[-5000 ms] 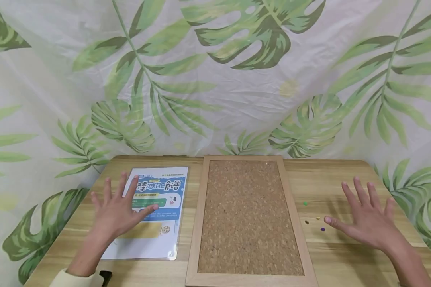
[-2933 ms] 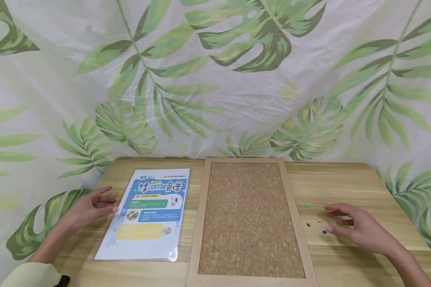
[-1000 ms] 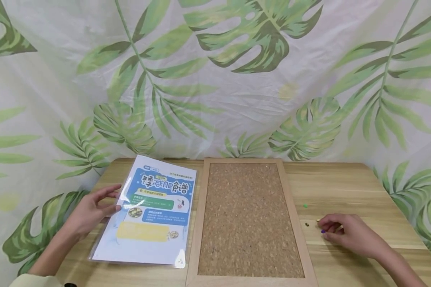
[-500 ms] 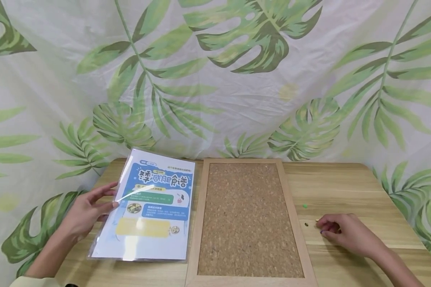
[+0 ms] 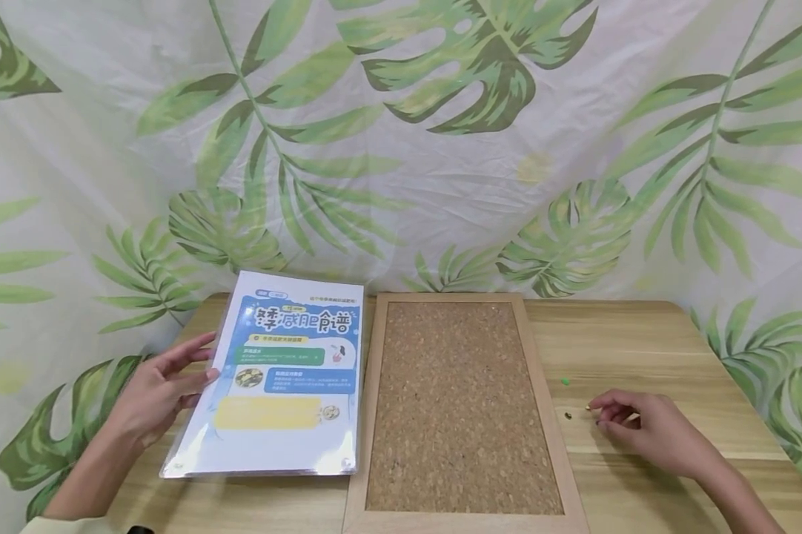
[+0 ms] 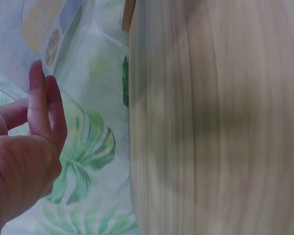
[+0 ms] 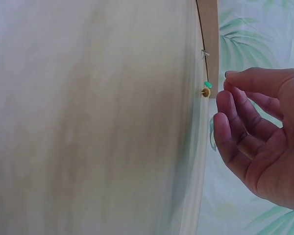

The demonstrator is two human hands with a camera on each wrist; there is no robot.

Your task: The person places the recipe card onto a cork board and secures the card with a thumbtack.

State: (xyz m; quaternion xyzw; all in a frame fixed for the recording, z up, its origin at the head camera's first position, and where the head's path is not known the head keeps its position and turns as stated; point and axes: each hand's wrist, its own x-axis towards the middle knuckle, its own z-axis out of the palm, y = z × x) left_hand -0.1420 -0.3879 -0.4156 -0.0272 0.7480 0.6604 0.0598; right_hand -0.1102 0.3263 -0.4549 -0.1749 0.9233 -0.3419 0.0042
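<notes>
Glossy blue-and-white printed sheet [image 5: 277, 382] slanting upward, left hand [image 5: 150, 397] gripping its left edge. Right hand [image 5: 651, 430] pinching tiny dark pin [image 5: 598, 422]; green-headed pin [image 5: 565, 381], brassy pin [image 5: 568, 415] lying left of it. Between hands, pale wooden frame [image 5: 464, 523] enclosing brown cork panel [image 5: 468, 408].

Glossy blue printed sheet [image 5: 270, 389], tilted up in left fingers [image 5: 197, 381]; tiny dark pin [image 5: 598, 423] between right fingers [image 5: 624, 399]

A pale, rounded-corner wood-grain table [image 5: 628, 348] before a wrinkled white green-leaf-printed sheet [image 5: 441, 215] marks an indoor workspace, room type unclear.
</notes>
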